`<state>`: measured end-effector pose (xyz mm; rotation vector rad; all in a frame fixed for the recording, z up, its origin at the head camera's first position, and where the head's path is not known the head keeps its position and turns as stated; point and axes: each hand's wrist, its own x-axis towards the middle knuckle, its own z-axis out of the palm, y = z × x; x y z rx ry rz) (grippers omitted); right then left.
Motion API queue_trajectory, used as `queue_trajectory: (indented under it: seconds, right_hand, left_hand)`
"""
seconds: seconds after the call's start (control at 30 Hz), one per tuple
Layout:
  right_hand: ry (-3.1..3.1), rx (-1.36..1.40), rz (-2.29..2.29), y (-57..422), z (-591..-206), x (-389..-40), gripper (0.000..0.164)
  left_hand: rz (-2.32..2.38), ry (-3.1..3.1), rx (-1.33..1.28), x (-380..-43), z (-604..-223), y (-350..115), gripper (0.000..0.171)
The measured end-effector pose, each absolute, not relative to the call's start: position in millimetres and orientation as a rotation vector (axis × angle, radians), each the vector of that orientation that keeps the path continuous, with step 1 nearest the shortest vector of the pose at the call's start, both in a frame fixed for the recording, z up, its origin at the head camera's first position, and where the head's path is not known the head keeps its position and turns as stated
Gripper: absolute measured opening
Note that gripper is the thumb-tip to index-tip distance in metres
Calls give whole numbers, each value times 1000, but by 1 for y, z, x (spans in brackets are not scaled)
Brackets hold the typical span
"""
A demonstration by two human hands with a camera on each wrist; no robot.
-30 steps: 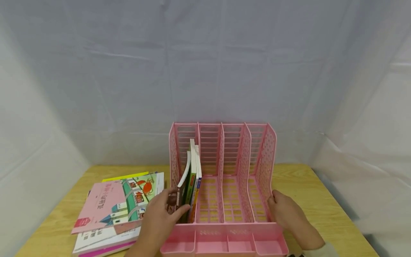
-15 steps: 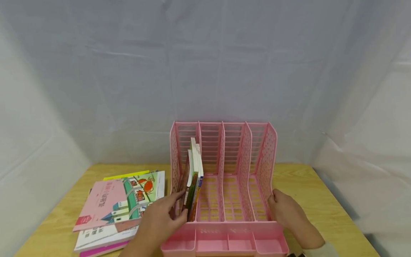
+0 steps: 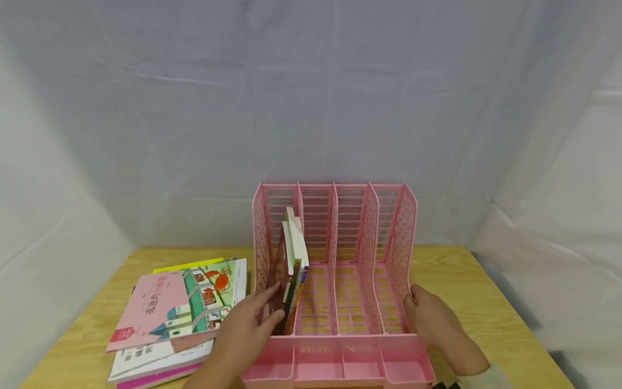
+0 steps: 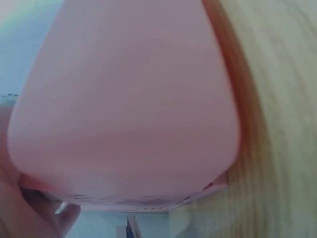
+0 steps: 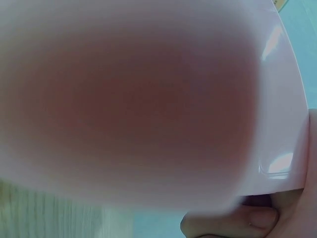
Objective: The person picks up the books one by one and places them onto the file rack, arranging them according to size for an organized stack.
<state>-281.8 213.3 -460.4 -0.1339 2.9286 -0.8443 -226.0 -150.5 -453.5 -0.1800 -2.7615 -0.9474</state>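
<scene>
A pink desk file organizer (image 3: 335, 346) with upright dividers stands on the table. In its leftmost compartment stand several thin books (image 3: 295, 259), spines facing me, the leftmost with a dark brown cover. My left hand (image 3: 243, 329) reaches in from the left, extended fingers against that brown cover and thumb near the spines. The left wrist view has this hand's fingers (image 4: 37, 210) at the lower left, beside the organizer's pink wall. My right hand (image 3: 432, 316) grips the front edge of the organizer's right side wall; in the right wrist view, its fingers (image 5: 230, 220) curl at that edge.
A loose stack of picture books (image 3: 165, 308) lies left of the organizer, a pink cover with a red crab on top. Small trays (image 3: 318, 370) run along the organizer's front. White sheeting (image 3: 311, 108) hangs behind and beside the wooden table (image 3: 452, 270).
The brown book has swung to the right and stands closer against the others. My left fingers have straightened along its cover. The right hand stays at the side wall.
</scene>
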Motion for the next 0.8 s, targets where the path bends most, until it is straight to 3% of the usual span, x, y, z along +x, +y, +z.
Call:
queue_trajectory:
  seconds: [0.47,0.67,0.8]
  right_hand:
    - [2946,-117,-822,214,-459,-282,36]
    - [2949,-94,-818,211,-461,-280,30]
    - [2997,-123,-680,211,-459,-281,31]
  left_hand:
    - [-912,-2710,-78,-226,-456,-142,48]
    - [-940,-2713,-98,-229,-457,-145,13]
    - [-852,-2687,-178,-230,-458,-148,22]
